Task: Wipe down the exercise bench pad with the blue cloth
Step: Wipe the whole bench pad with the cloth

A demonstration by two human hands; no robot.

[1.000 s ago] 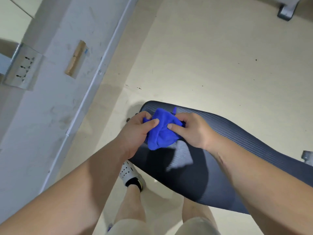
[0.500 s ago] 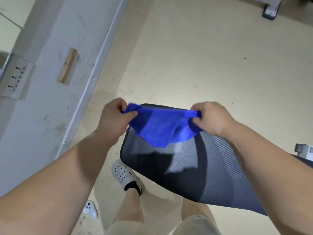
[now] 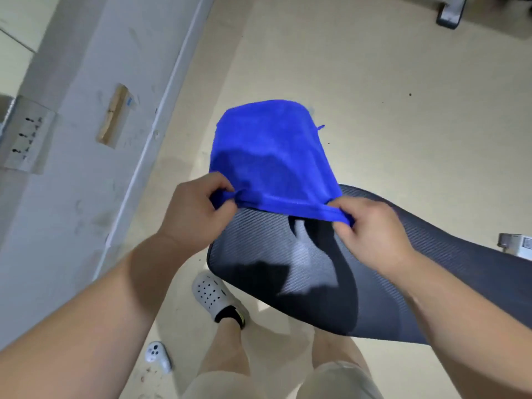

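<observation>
Head view: left hand [image 3: 195, 210] and right hand [image 3: 371, 228] each pinch a cloth [image 3: 270, 156] corner, so I'd lay it flat on the pad [image 3: 431, 269] before wiping.

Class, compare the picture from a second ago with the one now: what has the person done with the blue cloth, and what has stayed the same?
The blue cloth, bunched between the hands on the bench pad a second ago, has been pulled open and flicked up and away, spreading out in the air. The left hand and right hand moved apart, each pinching a near corner. Both hands kept hold; the pad remains unwiped.
</observation>
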